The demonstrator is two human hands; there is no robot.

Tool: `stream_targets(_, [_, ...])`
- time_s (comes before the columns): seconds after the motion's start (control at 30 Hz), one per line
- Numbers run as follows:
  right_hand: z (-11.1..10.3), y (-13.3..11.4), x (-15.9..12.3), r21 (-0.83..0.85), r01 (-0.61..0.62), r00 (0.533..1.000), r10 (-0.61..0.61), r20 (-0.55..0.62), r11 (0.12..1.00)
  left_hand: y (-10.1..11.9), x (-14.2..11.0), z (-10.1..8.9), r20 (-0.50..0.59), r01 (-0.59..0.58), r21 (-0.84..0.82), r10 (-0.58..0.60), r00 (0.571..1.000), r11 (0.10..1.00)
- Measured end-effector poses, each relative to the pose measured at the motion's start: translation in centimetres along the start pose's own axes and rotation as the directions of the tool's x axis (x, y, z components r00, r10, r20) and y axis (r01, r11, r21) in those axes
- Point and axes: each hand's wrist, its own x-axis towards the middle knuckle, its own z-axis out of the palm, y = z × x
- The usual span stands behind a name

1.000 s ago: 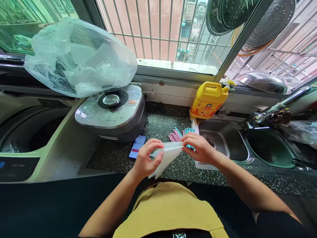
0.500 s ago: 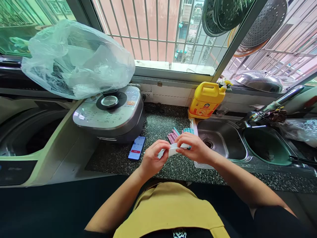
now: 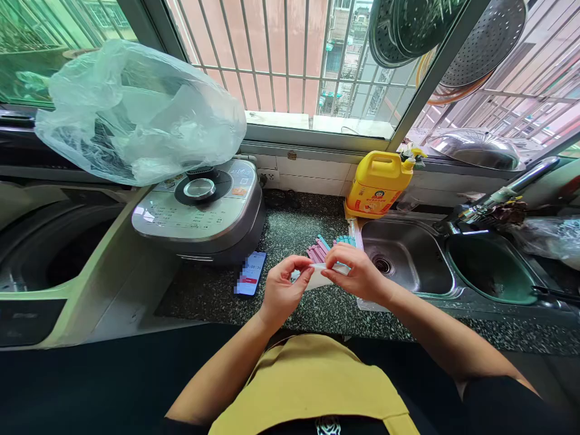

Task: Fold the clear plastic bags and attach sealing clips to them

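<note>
Between my two hands is a thin white sheet (image 3: 318, 280), of paper or plastic; I cannot tell which. My left hand (image 3: 285, 290) is closed in a pinch on its left end. The fingers of my right hand (image 3: 357, 273) pinch its other end, and part of the sheet is hidden behind them. Just beyond the hands, slim pink sticks (image 3: 316, 252) and teal sticks (image 3: 344, 240) lie on the speckled counter (image 3: 290, 229). Their near ends are partly covered by my right hand.
A phone (image 3: 254, 270) lies left of my hands, in front of a rice cooker (image 3: 199, 220). A large plastic bag (image 3: 149, 115) rests above the cooker. To the right stand a yellow jug (image 3: 378, 184) and a steel sink (image 3: 417, 254) with a green basin (image 3: 492, 272).
The white sheet has turned between my fingers, and more of it hangs below them now. Both hands stay in nearly the same place, still pinching it.
</note>
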Motion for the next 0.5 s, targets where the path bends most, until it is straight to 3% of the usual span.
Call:
stream_targets(0.1, [0.3, 0.3, -0.2, 0.0, -0.052, 0.999, 0.052, -0.014, 0.999, -0.2, 0.0, 0.3, 0.02, -0.053, -0.011, 0.053, 0.998, 0.999])
stream_targets(0.23, [0.4, 0.6, -0.3, -0.033, 0.037, 0.998, -0.036, 0.048, 0.999, -0.6, 0.0, 0.3, 0.033, -0.063, 0.018, 0.063, 0.997, 0.998])
stream_targets(0.3, [0.3, 0.7, -0.2, -0.016, 0.046, 0.998, -0.045, 0.053, 0.999, -0.9, 0.2, 0.0, 0.091, -0.07, 0.062, 0.064, 0.994, 0.996])
stream_targets(0.4, [0.2, 1.0, 0.0, 0.105, -0.048, 0.998, 0.043, 0.051, 0.993, -1.4, 0.5, -0.5, 0.154, -0.06, 0.079, 0.047, 0.987, 0.995])
stream_targets(0.5, [0.7, 1.8, -0.3, 0.248, -0.166, 0.986, 0.164, 0.032, 0.954, -2.2, 0.6, -0.9, 0.039, 0.054, -0.034, -0.052, 0.998, 0.998])
